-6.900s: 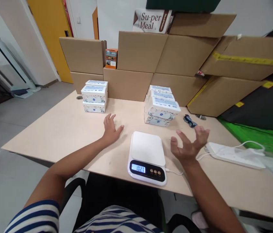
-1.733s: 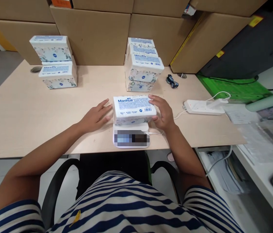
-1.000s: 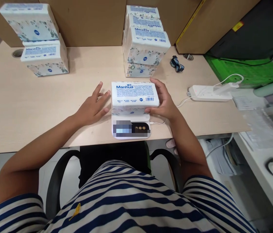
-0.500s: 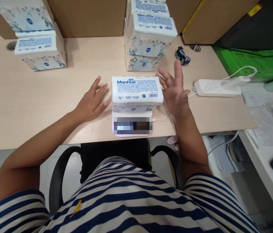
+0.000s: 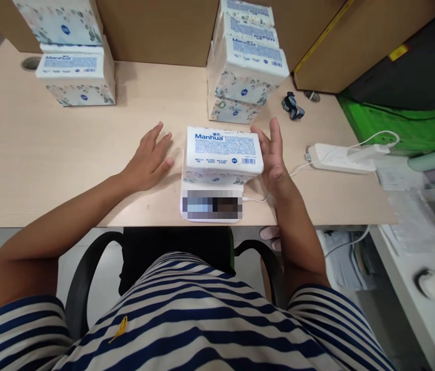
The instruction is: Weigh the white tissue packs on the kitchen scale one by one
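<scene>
A pack of Manhua tissues [image 5: 225,147] lies on a flat white device [image 5: 212,219] that looks like a digital scale, near the table's front edge. The device's display is pixelated, and a white cable leaves its right side. My left hand [image 5: 148,158] is open to the left of the pack, fingers spread, with a gap between them. At the pack's right side is my right hand [image 5: 274,159], also open, its fingers raised and partly behind the pack's edge. Whether it touches the wrapper I cannot tell.
Stacked tissue packs stand at the back left [image 5: 80,90] and back centre [image 5: 246,77]. A dark blue strap-like object [image 5: 293,106] lies near a cable hole. On the right are a white power strip [image 5: 336,157] and a green surface [image 5: 379,123]. Cardboard [image 5: 155,33] borders the back.
My right hand has come closer to the pack, its fingers less spread. My left hand stays much the same. The camera view has shifted and turned slightly.
</scene>
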Tool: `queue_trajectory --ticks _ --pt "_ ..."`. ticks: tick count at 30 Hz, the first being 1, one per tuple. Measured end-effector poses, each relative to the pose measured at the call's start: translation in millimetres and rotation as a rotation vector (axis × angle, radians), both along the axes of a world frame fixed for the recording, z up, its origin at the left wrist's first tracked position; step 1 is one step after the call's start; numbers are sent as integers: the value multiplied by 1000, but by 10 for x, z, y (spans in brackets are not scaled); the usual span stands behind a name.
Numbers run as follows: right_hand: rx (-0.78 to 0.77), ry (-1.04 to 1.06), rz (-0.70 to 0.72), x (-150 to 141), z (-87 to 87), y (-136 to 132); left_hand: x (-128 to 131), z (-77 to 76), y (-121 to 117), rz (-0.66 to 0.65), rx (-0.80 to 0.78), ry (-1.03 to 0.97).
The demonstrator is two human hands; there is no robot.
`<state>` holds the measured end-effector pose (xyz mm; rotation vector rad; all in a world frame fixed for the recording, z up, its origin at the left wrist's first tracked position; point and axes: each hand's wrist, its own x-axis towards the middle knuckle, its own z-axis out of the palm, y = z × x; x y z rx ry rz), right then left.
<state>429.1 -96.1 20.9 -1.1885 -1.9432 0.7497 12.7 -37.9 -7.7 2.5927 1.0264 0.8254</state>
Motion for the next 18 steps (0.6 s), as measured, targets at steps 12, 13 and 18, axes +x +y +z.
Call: queue_trajectory --ticks 12,13,18 --pt "-75 125 71 -84 44 -71 -32 28 -17 13 7 58" --pt "-72 154 72 -123 37 -78 -35 45 -27 18 11 69" --pt "15 278 62 -365 -53 -17 -48 159 -85 -24 74 175"
